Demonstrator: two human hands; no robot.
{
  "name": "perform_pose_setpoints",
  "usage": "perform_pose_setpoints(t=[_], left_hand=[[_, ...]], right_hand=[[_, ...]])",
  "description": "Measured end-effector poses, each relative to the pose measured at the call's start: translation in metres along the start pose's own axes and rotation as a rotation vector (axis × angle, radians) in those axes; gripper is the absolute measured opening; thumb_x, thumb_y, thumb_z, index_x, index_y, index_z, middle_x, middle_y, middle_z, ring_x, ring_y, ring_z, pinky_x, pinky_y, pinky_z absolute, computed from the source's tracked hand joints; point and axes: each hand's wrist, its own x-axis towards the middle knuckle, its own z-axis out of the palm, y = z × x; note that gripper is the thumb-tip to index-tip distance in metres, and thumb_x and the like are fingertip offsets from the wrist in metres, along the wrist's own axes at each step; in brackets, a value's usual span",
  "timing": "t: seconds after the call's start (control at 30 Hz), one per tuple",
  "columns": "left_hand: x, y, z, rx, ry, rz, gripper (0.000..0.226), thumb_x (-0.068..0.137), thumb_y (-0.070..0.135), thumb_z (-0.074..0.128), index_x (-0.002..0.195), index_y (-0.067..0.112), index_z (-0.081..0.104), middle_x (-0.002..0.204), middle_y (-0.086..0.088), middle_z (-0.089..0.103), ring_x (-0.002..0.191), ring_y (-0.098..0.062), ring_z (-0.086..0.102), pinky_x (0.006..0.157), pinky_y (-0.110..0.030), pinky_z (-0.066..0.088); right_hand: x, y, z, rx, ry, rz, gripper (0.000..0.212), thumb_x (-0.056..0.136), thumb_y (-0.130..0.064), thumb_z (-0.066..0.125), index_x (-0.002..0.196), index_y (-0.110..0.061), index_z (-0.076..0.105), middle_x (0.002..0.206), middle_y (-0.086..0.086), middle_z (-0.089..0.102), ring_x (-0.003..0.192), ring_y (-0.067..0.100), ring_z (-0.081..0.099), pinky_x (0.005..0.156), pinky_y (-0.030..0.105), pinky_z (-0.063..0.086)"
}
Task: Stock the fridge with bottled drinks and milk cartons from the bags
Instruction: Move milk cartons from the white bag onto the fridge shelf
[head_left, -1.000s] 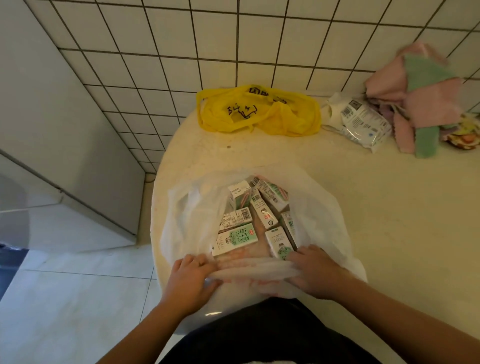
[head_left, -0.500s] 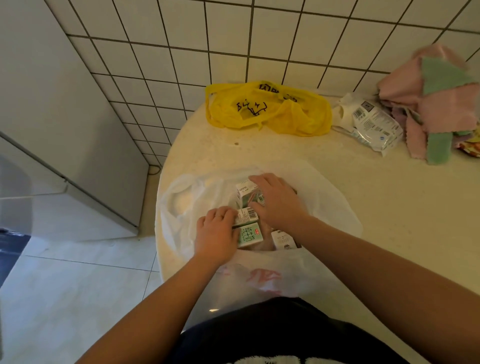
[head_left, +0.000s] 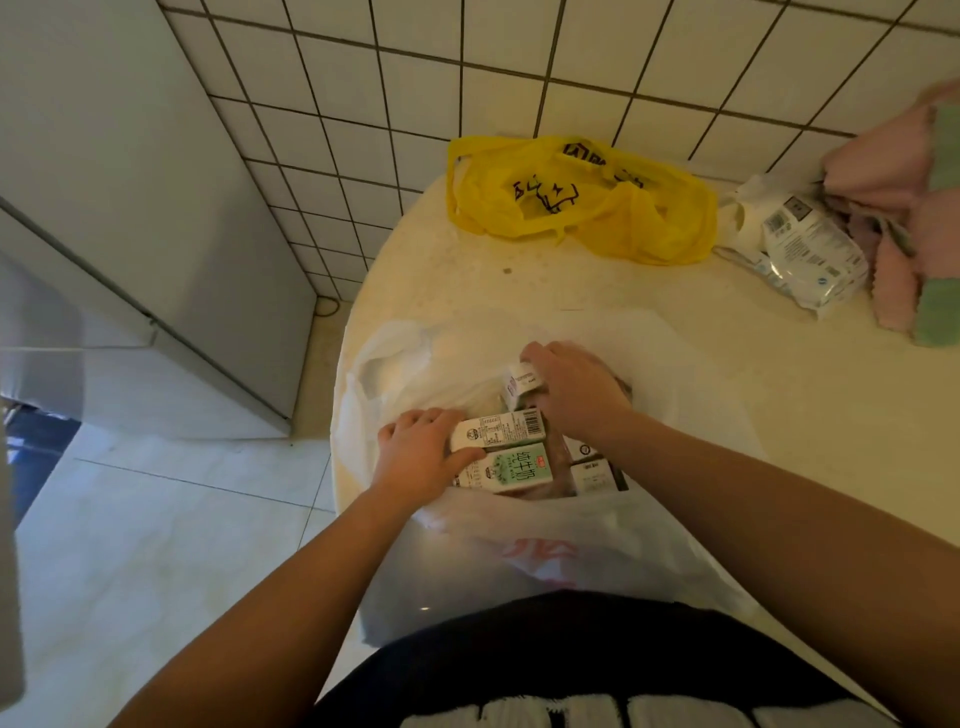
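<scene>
A white plastic bag (head_left: 597, 551) lies open on the round cream table (head_left: 753, 415), holding several small milk cartons. My left hand (head_left: 421, 457) grips two stacked cartons at their left end: a white one (head_left: 498, 428) on top and a green-labelled one (head_left: 511, 467) below. My right hand (head_left: 576, 384) reaches deeper into the bag, its fingers curled over another white carton (head_left: 522, 382). Other cartons (head_left: 592, 467) show under my right wrist. The grey fridge (head_left: 104, 218) stands at the left.
A crumpled yellow bag (head_left: 582, 197) lies at the table's back by the tiled wall. A clear plastic packet (head_left: 800, 244) and a pile of pink and green cloths (head_left: 914, 218) sit at the back right. Pale floor tiles (head_left: 156, 545) stretch to the left.
Both hands left the bag's near rim and went inside it. My left hand took hold of two cartons, my right closed over a carton farther in.
</scene>
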Motion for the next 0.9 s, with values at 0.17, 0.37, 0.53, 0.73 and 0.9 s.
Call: perform_pose_setpoints(t=[0.17,0.37,0.53,0.73,0.9], left_hand=[[-0.011,0.003,-0.005,-0.061,0.136,0.057,0.053,0.089,0.062,0.047,0.127,0.025,0.051,0.130,0.004,0.051,0.119,-0.022,0.048,0.098,-0.042,0.036],[-0.031,0.016,-0.032,-0.323,0.332,-0.004,0.042,0.090,0.053,0.059,0.106,0.014,0.055,0.097,0.001,0.057,0.088,-0.017,0.053,0.065,-0.027,0.038],[-0.063,0.036,-0.059,-0.586,0.386,-0.174,0.035,0.093,0.049,0.060,0.095,0.015,0.056,0.076,0.004,0.057,0.067,-0.009,0.055,0.053,-0.022,0.036],[-0.115,0.053,-0.065,-1.352,0.237,-0.538,0.041,0.095,0.046,0.059,0.096,0.006,0.066,0.087,-0.008,0.070,0.076,-0.020,0.063,0.063,-0.031,0.056],[-0.173,0.070,-0.051,-1.717,-0.027,-0.413,0.029,0.094,0.031,0.061,0.113,0.009,0.068,0.099,-0.009,0.075,0.084,-0.017,0.071,0.065,-0.027,0.060]], right_hand=[[-0.015,0.002,-0.001,0.169,0.130,-0.005,0.029,0.085,-0.013,0.064,0.112,-0.022,0.056,0.100,-0.005,0.055,0.088,0.015,0.053,0.074,0.037,0.051],[-0.058,-0.008,-0.028,0.554,0.378,0.163,0.031,0.081,-0.028,0.076,0.105,-0.025,0.058,0.095,-0.007,0.067,0.082,0.017,0.064,0.066,0.038,0.055],[-0.113,-0.016,-0.037,1.131,0.505,0.406,0.020,0.086,-0.024,0.074,0.098,-0.016,0.060,0.095,0.009,0.072,0.082,0.029,0.071,0.072,0.052,0.059],[-0.169,-0.016,-0.030,1.784,0.470,0.633,0.025,0.091,-0.016,0.066,0.108,0.000,0.057,0.105,0.023,0.070,0.091,0.032,0.071,0.081,0.039,0.058],[-0.218,-0.022,-0.020,1.986,0.265,0.498,0.039,0.087,-0.014,0.064,0.123,0.000,0.059,0.114,0.021,0.069,0.096,0.029,0.070,0.081,0.038,0.059]])
